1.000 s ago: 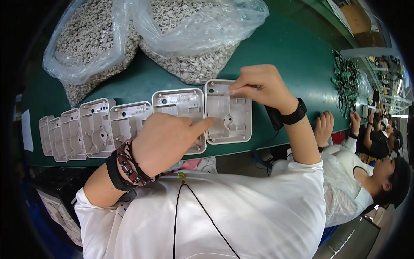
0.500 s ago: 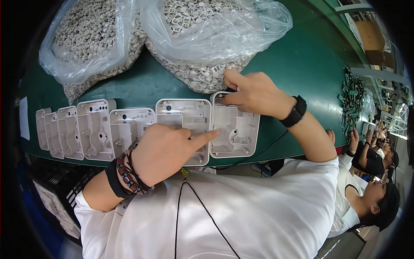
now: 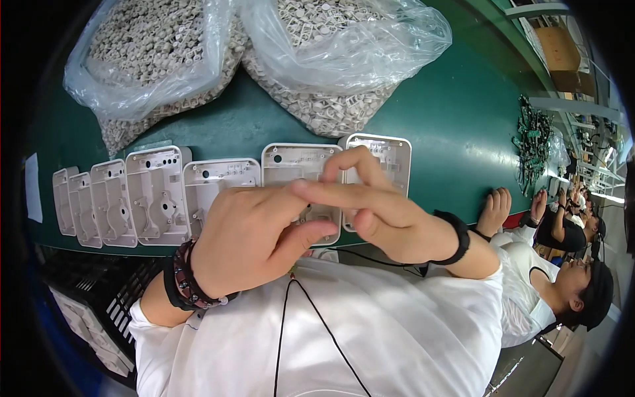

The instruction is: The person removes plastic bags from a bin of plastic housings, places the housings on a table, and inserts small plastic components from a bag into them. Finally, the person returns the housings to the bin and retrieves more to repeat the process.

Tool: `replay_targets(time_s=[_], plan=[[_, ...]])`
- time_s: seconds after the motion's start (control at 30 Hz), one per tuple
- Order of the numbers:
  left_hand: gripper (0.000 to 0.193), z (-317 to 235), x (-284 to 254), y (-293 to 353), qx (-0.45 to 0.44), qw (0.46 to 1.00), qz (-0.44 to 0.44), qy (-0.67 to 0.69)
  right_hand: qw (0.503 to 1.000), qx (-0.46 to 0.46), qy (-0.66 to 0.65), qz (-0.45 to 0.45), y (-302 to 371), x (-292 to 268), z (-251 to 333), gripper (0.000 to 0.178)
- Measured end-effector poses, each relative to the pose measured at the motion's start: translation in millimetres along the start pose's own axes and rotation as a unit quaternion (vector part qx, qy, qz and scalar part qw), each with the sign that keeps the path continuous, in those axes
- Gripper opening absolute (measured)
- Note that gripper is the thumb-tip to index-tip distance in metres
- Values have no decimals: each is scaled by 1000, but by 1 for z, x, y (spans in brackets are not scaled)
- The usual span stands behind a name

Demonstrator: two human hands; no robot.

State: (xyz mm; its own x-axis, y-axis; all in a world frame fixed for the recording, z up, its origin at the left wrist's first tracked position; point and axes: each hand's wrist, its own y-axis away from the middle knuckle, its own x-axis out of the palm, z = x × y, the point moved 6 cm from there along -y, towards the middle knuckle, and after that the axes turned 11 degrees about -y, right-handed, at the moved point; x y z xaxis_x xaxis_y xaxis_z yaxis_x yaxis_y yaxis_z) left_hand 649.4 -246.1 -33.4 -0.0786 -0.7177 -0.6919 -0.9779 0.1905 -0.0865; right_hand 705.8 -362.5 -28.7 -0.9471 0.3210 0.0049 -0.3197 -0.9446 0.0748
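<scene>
My left hand (image 3: 248, 231) is in front of the row of white plastic housings, back upward and thumb held out to the side. Its other fingers are curled under or covered, so what they hold, if anything, is hidden. My right hand (image 3: 397, 225) meets it from the right: one long finger lies across the left fingertips, another is bent up, and the thumb stands apart. No part shows in the right hand. Behind the hands are the rightmost housing (image 3: 393, 157) and its neighbour (image 3: 289, 173), both open-topped with ribs and posts inside; the hands partly cover them.
More housings (image 3: 157, 192) line the green table (image 3: 456, 112) to the left. Two clear plastic bags (image 3: 142, 106) (image 3: 344, 73) of small whitish parts stand behind. Dark wired parts (image 3: 531, 145) lie far right, near a co-worker (image 3: 562, 291). A black crate (image 3: 86, 281) is at lower left.
My right hand has left the rightmost housing's upper edge and come down and left to my left hand. My left index finger no longer points at that housing.
</scene>
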Motion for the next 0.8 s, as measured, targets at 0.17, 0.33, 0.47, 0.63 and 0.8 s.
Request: replay_targets(time_s=[0.17,0.33,0.47,0.63,0.8], plan=[[15,12,-3,18,34,997,-41,62,989,-40,-114,-85,-19,42,-13,53],[14,23,-6,26,9,990,23,141,987,23,-103,-125,-14,30,-11,39],[13,27,0,30,12,981,70,182,929,-166,331,-21,-10,35,10,22],[18,44,-5,40,3,994,-30,107,873,-236,427,15,-31,35,20,16],[23,54,-3,47,-44,987,-22,-154,820,-189,533,85,-63,11,-8,15]])
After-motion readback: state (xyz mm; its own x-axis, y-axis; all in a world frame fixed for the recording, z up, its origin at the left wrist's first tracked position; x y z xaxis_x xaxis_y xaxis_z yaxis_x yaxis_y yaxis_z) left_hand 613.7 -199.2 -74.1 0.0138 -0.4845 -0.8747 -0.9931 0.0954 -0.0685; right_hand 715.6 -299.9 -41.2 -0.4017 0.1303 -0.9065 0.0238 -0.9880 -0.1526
